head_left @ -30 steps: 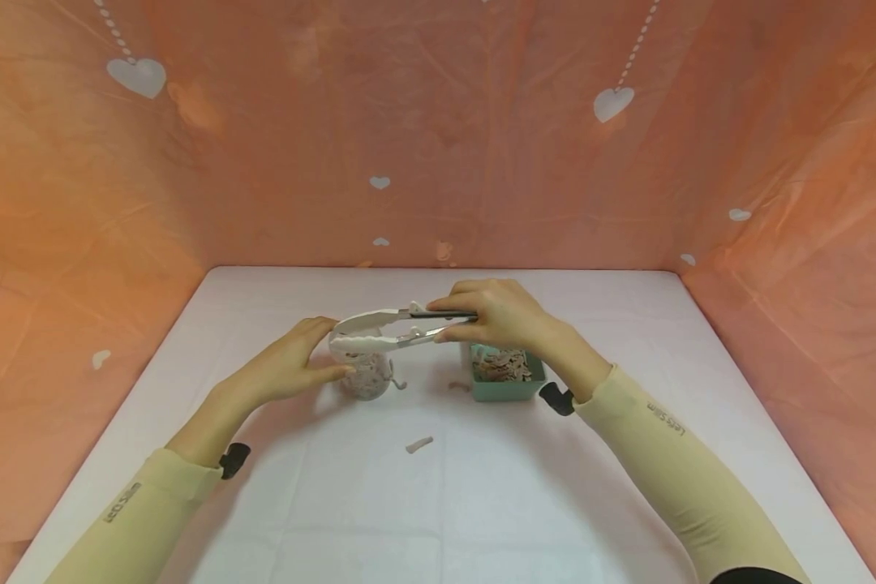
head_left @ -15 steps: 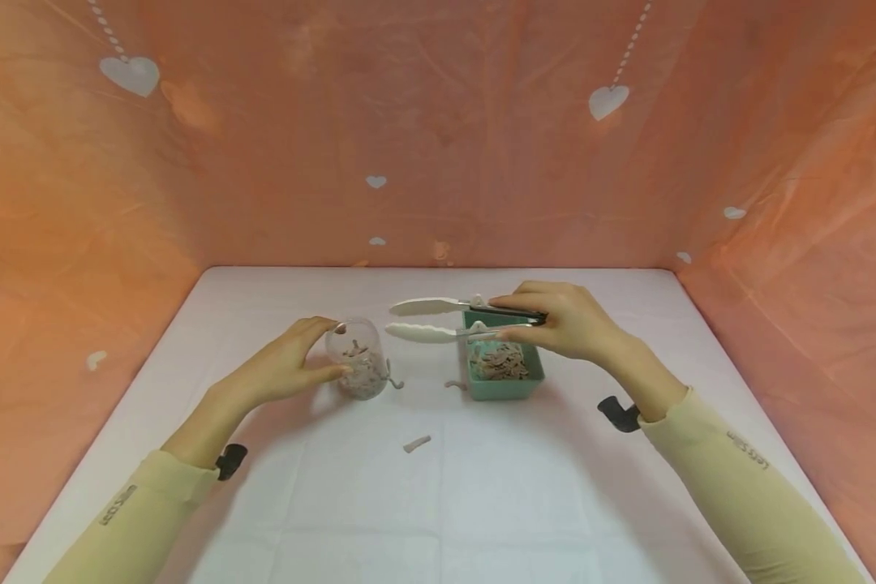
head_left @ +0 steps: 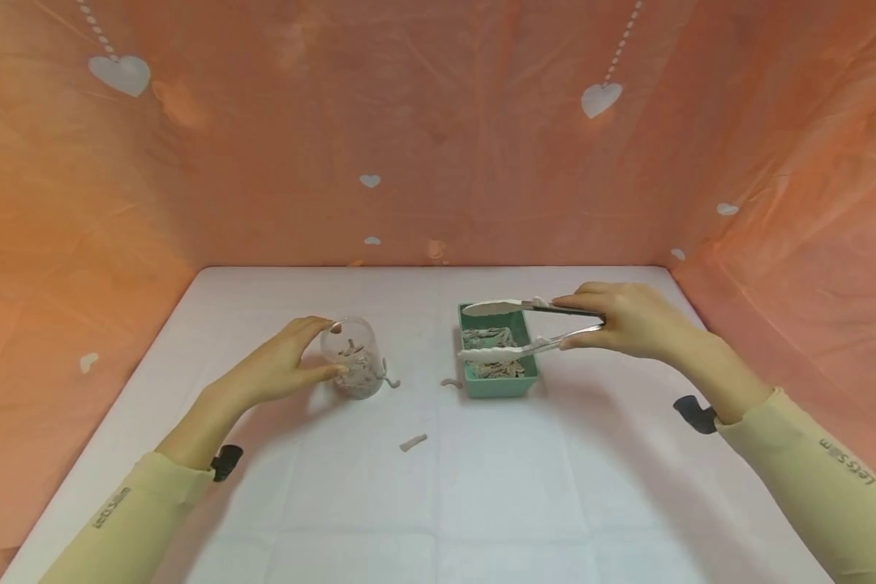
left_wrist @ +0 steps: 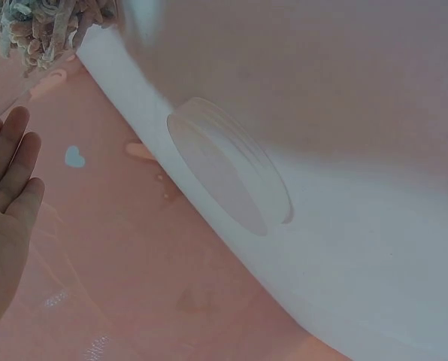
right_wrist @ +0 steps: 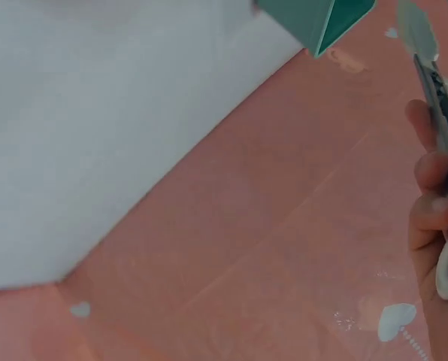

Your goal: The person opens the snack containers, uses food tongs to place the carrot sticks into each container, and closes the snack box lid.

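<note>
My left hand [head_left: 281, 361] holds a clear plastic jar [head_left: 352, 357], fingers behind its wall and thumb in front. Greyish-brown dried strips [left_wrist: 47, 34] fill its lower part, and it stands on the table. My right hand [head_left: 631, 318] grips metal tongs [head_left: 495, 354] with white tips by their handles. The spread tips hang over a green rectangular box [head_left: 502, 388], apart, and nothing shows between them. More strips [head_left: 498, 334] lie in the box. In the right wrist view, my fingers [right_wrist: 434, 171] wrap the tongs' handle.
One loose strip [head_left: 413, 443] lies on the white table [head_left: 380, 511] in front. A curved strip [head_left: 451, 383] rests left of the box, and another [head_left: 391, 380] beside the jar. A clear round lid-like piece [left_wrist: 228, 165] shows in the left wrist view. Orange cloth [head_left: 438, 146] surrounds the table.
My right hand has moved right, carrying the tongs from above the jar to above the green box, and their tips have spread wider. My left hand stays at the jar.
</note>
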`<state>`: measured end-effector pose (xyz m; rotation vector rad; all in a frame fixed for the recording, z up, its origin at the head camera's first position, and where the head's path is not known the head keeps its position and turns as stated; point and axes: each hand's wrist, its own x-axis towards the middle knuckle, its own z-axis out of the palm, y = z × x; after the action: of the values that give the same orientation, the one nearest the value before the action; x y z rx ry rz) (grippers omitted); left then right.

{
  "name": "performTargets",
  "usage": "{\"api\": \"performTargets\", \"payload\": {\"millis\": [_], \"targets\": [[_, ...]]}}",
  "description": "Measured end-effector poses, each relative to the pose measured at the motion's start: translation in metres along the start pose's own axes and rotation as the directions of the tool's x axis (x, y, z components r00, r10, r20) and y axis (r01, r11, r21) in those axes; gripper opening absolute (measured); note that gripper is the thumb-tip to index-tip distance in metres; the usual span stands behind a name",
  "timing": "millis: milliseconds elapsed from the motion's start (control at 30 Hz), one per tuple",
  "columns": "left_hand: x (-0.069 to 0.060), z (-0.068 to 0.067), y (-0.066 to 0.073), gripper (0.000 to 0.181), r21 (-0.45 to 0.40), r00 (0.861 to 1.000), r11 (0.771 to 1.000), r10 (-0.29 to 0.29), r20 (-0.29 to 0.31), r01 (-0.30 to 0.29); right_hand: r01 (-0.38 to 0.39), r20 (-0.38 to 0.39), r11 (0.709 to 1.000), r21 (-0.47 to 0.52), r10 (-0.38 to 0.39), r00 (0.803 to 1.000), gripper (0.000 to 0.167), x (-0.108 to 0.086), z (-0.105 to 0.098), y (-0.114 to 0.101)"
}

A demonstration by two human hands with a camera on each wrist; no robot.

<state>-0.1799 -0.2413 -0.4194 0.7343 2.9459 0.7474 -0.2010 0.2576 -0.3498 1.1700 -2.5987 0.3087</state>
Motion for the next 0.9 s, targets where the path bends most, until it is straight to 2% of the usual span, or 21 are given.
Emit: {"api": "performTargets", "payload": {"millis": [167,400,633,900], "targets": [[-0.001,0.0,0.0,0.068,-0.004,1.0,1.0,0.003,0.005,-0.003,-0.045,0.115,0.997,-0.067,0.052,0.992,0.056,0.007,-0.012,0.0],[0.0,0.0,-0.001,0.069,-0.01,1.0,1.0,0.001,0.01,-0.001,-0.005,0.183,0.986,-0.169,0.036,0.982,0.059,0.018,-0.016,-0.001],[0.001,0.0,-0.002,0.07,-0.014,1.0,1.0,-0.003,0.008,0.003,-0.045,0.266,0.985,-0.166,0.089,0.96,0.06,0.027,-0.014,-0.002],[0.0,0.001,-0.004,0.073,-0.009,1.0,1.0,-0.013,0.012,0.013,-0.021,0.351,0.977,-0.213,0.097,0.931,0.062,0.041,-0.014,-0.012]]}}
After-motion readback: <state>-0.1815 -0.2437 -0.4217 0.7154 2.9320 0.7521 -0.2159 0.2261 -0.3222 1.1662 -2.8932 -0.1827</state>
